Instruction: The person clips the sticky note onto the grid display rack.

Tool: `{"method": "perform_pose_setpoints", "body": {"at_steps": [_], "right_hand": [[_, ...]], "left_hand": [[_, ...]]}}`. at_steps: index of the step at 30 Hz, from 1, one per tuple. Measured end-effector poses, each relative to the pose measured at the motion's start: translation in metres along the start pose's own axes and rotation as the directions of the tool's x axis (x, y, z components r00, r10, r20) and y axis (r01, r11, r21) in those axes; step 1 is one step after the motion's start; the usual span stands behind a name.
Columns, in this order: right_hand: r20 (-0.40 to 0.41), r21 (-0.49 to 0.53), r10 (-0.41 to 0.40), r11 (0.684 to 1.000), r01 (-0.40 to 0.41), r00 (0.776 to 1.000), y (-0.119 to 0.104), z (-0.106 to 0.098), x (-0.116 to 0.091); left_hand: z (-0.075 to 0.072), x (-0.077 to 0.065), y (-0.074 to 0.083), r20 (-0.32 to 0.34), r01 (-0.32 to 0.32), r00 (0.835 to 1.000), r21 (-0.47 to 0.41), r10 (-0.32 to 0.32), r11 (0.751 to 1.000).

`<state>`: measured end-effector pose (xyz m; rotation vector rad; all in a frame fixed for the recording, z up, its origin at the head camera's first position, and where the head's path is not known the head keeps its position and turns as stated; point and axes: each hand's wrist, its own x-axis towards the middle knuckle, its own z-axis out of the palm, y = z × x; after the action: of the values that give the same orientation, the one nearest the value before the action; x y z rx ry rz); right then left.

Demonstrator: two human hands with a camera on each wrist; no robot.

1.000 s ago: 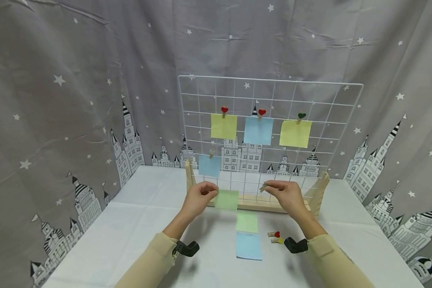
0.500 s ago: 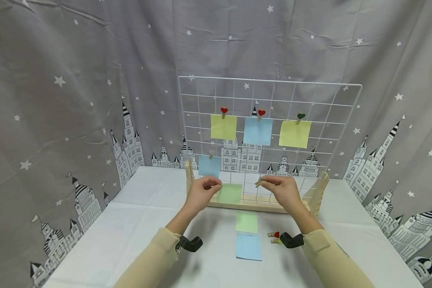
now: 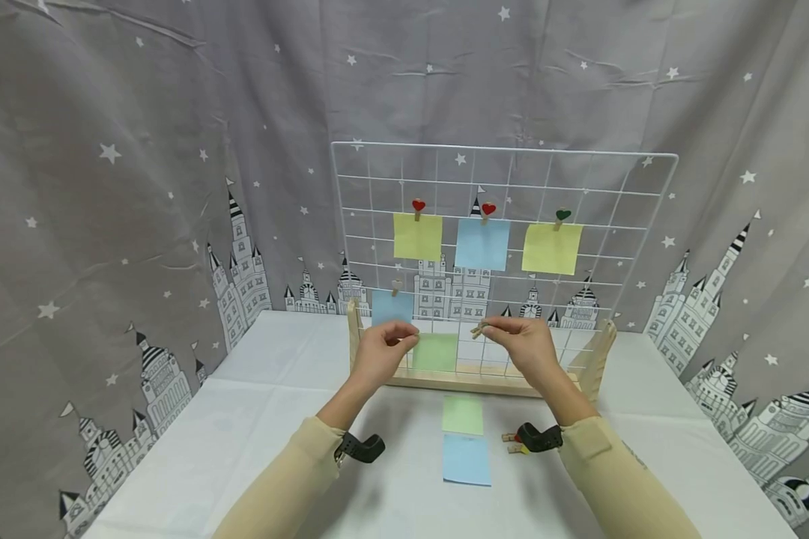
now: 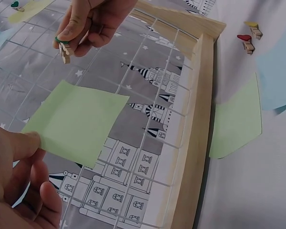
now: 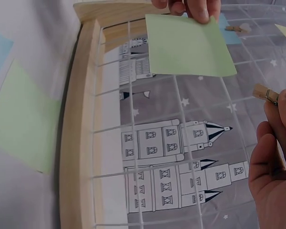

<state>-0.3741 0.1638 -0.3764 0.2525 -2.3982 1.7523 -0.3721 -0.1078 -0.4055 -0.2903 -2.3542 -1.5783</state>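
Grey curtain (image 3: 283,97), printed with stars and castles, backs a white table (image 3: 243,457) that carries a wire grid (image 3: 505,149) with four pegged notes (image 3: 482,245). Head view: the left hand (image 3: 377,358) pinches a green note (image 3: 435,352) before the grid's lower part, below and right of the lower blue note; the right hand (image 3: 529,348) pinches a wooden peg (image 3: 479,329) well apart from it. A second green note (image 3: 463,415) and a blue one lie on the table. Left wrist view: thumb and fingers grip the held note near one corner; the peg bears a green ornament, and two spare pegs (image 4: 249,44) lie beyond the wooden base (image 4: 200,119). Right wrist view: the peg's free end points toward the note; whether paper touches wire cannot be told. The step in hand appears to be positioning the note; the next move likely calls for steadying it against a wire and bringing the peg over its top edge.
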Motion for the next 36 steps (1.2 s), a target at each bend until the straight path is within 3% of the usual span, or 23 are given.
{"method": "perform_pose_setpoints", "body": {"at_steps": [36], "right_hand": [[-0.006,0.039,-0.019,0.999,0.019,1.0,-0.032,0.013,0.022]], "left_hand": [[0.005,0.019,0.019,-0.037,-0.009,0.999,-0.042,0.007,0.999]]}}
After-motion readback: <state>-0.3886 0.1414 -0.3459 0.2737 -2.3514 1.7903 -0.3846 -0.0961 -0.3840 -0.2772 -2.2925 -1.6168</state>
